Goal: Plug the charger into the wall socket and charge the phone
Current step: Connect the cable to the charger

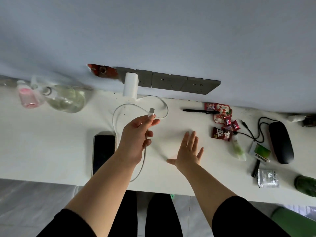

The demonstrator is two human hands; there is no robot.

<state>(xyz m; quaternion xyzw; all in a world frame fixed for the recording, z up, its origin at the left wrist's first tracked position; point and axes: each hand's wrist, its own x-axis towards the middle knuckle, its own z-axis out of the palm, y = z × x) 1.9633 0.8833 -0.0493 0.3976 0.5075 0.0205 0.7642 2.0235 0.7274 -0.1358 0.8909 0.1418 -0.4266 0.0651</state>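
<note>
A white charger block (130, 86) sits plugged into the leftmost grey wall socket (169, 82) above the white desk. Its white cable (118, 113) loops over the desk. My left hand (136, 137) pinches the cable's free end, with the metal connector (151, 111) sticking up past my fingertips. A dark-screened phone (103, 151) lies flat on the desk just left of my left wrist. My right hand (188, 151) hovers flat above the desk, fingers spread, holding nothing.
A pink-liquid bottle (28, 96) and a clear glass bottle (66, 99) stand at the back left. A black pen (199, 111), red snack packets (222, 124), a black case (280, 142) with black cord, a silver sachet (267, 178) and a green bottle (306, 185) crowd the right side.
</note>
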